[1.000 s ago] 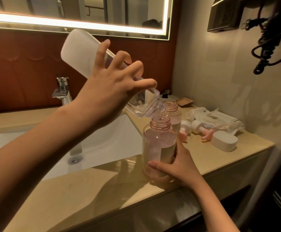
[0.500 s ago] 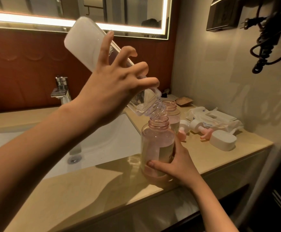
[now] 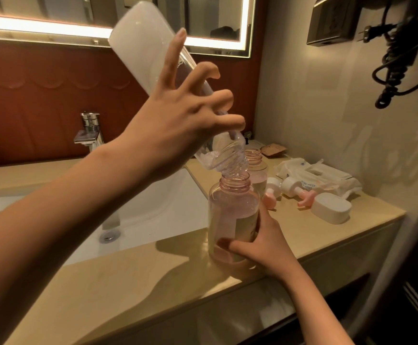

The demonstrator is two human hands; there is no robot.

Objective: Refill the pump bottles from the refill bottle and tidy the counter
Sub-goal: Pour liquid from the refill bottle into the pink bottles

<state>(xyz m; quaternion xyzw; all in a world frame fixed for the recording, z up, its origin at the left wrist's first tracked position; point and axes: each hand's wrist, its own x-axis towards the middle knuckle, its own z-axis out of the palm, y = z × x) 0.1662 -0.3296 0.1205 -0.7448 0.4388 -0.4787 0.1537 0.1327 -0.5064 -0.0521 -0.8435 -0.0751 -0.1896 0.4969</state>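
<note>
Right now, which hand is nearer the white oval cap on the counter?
Right. The right hand grips the clear pink bottle left of the white oval cap; the left hand holds the frosted refill bottle higher, farther left.

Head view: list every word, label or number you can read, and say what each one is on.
"PURE WATER WIPES": faint and only just legible, on the white wipes pack.
The label on the front pump bottle: no print can be read.
The brown card: marks too blurred to read.
The refill bottle: no text shows.
</note>
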